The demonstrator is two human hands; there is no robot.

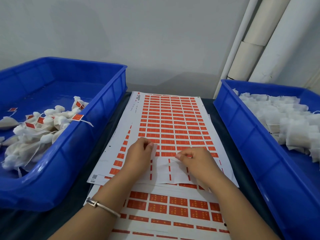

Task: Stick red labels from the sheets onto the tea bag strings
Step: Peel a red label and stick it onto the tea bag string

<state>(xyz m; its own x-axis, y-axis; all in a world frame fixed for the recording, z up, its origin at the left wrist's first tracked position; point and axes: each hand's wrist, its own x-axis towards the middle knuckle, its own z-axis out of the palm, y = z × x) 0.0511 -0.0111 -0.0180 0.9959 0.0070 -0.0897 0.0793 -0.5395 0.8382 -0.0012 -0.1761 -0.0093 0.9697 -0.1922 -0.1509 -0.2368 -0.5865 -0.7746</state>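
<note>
At lower centre, label sheets [173, 118] overlap on the dark table [223, 129]. Above them the left hand [138, 153] pinches a white tea bag [154, 148]; the right hand's [194, 159] grip pinches something small, unclear what. Farther up, blue bins hold labelled bags [43, 125] at left and unlabelled bags [284, 118] at right.

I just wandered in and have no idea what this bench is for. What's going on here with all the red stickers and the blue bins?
A person is tagging tea bags. Both hands work over the top label sheet: the left hand and right hand each pinch something small where a patch of labels is already peeled off. The left blue bin holds tea bags with red labels on their strings. The right blue bin holds plain white tea bags, not yet labelled.
</note>
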